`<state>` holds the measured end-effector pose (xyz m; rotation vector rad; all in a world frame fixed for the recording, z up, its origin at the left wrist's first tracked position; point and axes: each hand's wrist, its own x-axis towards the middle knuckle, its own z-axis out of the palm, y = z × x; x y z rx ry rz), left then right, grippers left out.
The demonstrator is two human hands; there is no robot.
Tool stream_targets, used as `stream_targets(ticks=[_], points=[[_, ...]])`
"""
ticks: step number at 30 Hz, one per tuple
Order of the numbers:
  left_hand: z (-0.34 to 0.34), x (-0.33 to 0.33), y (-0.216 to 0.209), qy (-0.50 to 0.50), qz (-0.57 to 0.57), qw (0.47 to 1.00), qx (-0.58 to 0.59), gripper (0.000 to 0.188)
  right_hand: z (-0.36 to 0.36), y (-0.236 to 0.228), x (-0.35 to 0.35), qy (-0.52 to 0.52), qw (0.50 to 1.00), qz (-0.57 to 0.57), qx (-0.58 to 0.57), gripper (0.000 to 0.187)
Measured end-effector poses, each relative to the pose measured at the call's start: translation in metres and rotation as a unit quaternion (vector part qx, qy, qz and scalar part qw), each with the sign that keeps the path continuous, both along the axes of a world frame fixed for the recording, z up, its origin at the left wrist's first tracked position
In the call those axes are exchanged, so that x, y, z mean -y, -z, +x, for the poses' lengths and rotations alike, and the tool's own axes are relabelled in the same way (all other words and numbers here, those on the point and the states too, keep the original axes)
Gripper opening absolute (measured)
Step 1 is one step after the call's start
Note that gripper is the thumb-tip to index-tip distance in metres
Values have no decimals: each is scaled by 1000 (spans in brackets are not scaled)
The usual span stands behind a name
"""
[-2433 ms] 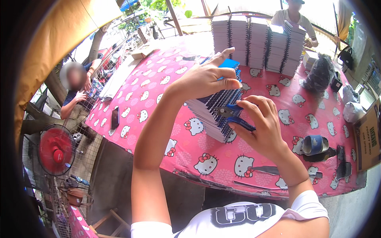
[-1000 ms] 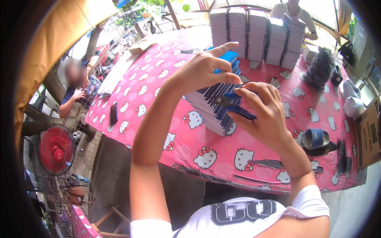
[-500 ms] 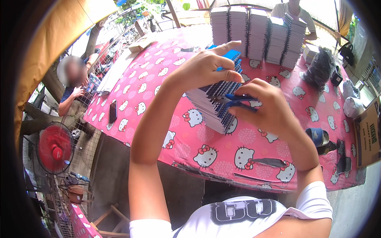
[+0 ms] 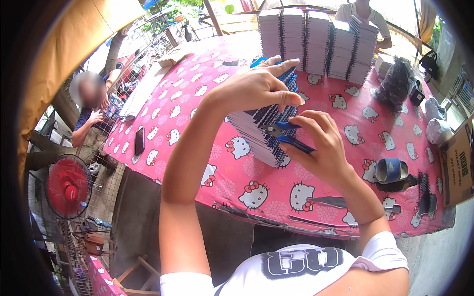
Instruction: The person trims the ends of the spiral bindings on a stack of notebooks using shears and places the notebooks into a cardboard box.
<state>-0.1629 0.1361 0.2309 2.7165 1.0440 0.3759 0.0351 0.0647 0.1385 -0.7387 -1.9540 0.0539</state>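
Pliers' tips (image 4: 266, 130) indistinct against notebook coils (image 4: 270, 114)

In came the left hand (image 4: 261, 90), blotting out much of the near notebook stack's (image 4: 253, 137) blue top, while the blue-handled pliers (image 4: 296, 143) lost their tips among the dark coils, too small to tell apart! Across the worktop (image 4: 247, 178), tall notebook stacks (image 4: 316, 47) screened the far person's (image 4: 369, 18) lower body and the top edge sliced off the head; at left, a blur swallowed the onlooker's (image 4: 84, 122) face.
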Motion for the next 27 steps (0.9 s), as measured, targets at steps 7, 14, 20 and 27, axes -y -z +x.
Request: stream_targets(ticks=[7,14,20,27], points=[[2,-1,0,10,-12,999,-31,68,21,-1,-27,-284,707,-633,-136,39],[-2,-1,2,13,8,1000,-19,60,4,24,-2,-21,999,-47,-14,45],[-3,-6,5,28,7,1000,1,73,-6,28,-3,-10,999,-17,-31,46],[-3,-4,5,16,9,1000,11,72,-4,21,0,39,999,34,-9,45]])
